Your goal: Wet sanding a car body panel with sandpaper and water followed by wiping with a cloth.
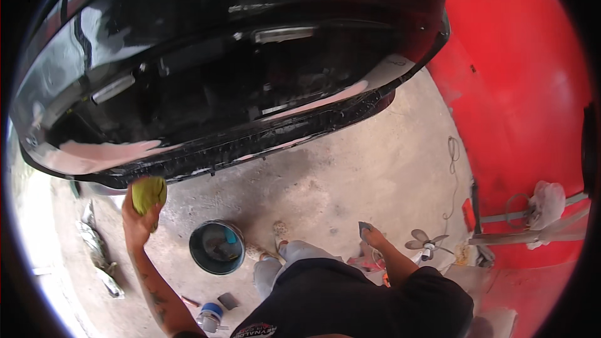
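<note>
My left hand (139, 218) is closed around a yellow-green sponge (149, 195), or perhaps a folded cloth, just below the left end of a black car's bumper (188, 161). Whether the two touch, I cannot tell. Dull pinkish-white patches (103, 155) break up the glossy black along the bumper's upper edge. Low at my right side, my right hand (375, 238) pinches a small dark grey piece of what looks like sandpaper (364, 229). That hand is well away from the car.
A dark bucket (199, 261) with water and a teal item (231, 237) stands by my feet. Nearby on the floor are a dark sheet (228, 301) and a blue-topped container (211, 313). A fan (427, 245) stands to the right, before a large red panel (519, 100). Crumpled wrapping (97, 247) lies left.
</note>
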Motion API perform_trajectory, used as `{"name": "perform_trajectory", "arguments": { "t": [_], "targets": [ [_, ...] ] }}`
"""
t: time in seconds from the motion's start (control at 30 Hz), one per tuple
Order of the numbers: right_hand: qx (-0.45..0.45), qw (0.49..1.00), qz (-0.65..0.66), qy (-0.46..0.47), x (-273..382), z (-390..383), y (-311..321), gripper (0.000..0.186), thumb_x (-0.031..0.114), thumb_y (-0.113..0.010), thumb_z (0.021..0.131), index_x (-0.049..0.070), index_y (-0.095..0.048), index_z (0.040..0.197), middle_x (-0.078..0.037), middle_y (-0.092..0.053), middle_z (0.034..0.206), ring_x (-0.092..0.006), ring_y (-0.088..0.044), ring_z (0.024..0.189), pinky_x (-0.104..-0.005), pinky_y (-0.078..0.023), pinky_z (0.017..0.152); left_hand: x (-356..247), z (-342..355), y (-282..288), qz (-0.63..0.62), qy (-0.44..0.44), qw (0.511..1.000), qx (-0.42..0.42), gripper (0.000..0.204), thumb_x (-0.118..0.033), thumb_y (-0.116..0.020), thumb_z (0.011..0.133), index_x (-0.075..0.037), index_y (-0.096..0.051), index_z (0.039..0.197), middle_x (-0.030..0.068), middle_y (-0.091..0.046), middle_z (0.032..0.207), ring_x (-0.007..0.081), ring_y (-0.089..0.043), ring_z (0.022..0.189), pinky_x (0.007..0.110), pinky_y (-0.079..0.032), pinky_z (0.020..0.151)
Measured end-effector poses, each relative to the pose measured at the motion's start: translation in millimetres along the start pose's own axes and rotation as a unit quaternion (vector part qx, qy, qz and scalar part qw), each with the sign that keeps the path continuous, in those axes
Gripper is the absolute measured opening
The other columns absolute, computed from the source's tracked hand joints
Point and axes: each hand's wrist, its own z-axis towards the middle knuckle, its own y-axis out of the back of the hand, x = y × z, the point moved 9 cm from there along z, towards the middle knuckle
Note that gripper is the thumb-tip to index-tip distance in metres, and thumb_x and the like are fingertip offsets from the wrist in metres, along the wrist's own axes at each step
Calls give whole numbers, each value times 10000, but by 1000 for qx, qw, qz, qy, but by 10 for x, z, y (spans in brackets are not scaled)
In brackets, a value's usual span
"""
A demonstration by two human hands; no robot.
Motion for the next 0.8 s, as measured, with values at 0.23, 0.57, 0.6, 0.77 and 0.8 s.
{"name": "perform_trajectory", "arguments": {
  "t": [0.23,0.57,0.6,0.77,0.8],
  "targets": [
    [-46,983,163,-70,-762,-41,-279,503,312,-520,955,4,-521,1352,-193,-676,1073,-269,-669,904,-390,-545,764,-3089,847,-917,268,-306,911,63,561,-74,-738,717,-78,-592,1259,141,-684,1117,273,-685,1037,355,-512,931],
    [-95,950,282,-97,-534,-259,-643,495,290,-506,966,11,-488,1374,-188,-647,1153,-295,-656,983,-393,-550,792,-4574,1405,-2516,457,-578,676,11,463,-185,-763,753,-188,-625,1195,50,-610,1150,272,-556,1181,486,-396,998],
    [-159,955,249,-23,-448,-108,-596,500,294,-506,970,38,-483,1398,-175,-646,1160,-285,-642,993,-388,-545,797,-4606,1436,-2602,473,-620,626,-8,505,-163,-756,746,-179,-612,1230,66,-608,1178,282,-544,1212,490,-390,1020],
    [-323,866,361,124,464,-102,-546,530,224,-507,965,60,-454,1465,-142,-610,1278,-239,-575,1138,-344,-451,975,-4527,1597,-2736,493,-689,531,30,514,-145,-745,733,-163,-614,1230,61,-616,1168,266,-549,1209,485,-385,1018],
    [-302,855,408,105,846,-108,-528,529,208,-506,962,52,-452,1465,-134,-599,1294,-233,-564,1157,-331,-432,999,-4482,1605,-2599,494,-693,524,32,514,-145,-745,733,-163,-614,1230,61,-616,1168,266,-549,1209,485,-385,1018]
  ]
}}
